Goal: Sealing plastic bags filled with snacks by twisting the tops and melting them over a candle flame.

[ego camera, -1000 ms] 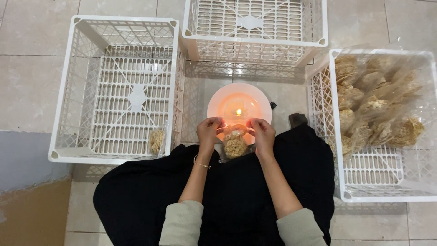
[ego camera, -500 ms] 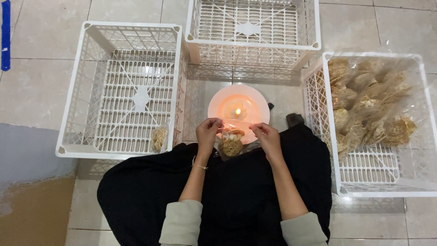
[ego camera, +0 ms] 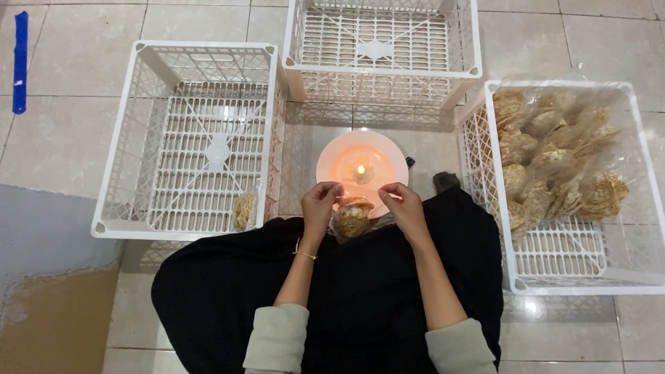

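Left hand [ego camera: 320,202] and right hand [ego camera: 404,206] both pinching shut on top edge of snack bag [ego camera: 352,216], holding it over lap, just beside candle [ego camera: 360,170] on plate [ego camera: 332,156]

Keeping film taut between fingertips, passing only edge near flame, fingers clear of heat

Left crate [ego camera: 118,208] holding one bag; right crate [ego camera: 651,173] holding many

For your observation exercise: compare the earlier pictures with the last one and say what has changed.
Both hands, left hand and right hand, have drawn slightly apart along the top of the bag, still pinching it near the candle. The plate, crates and bagged crackers stayed put.
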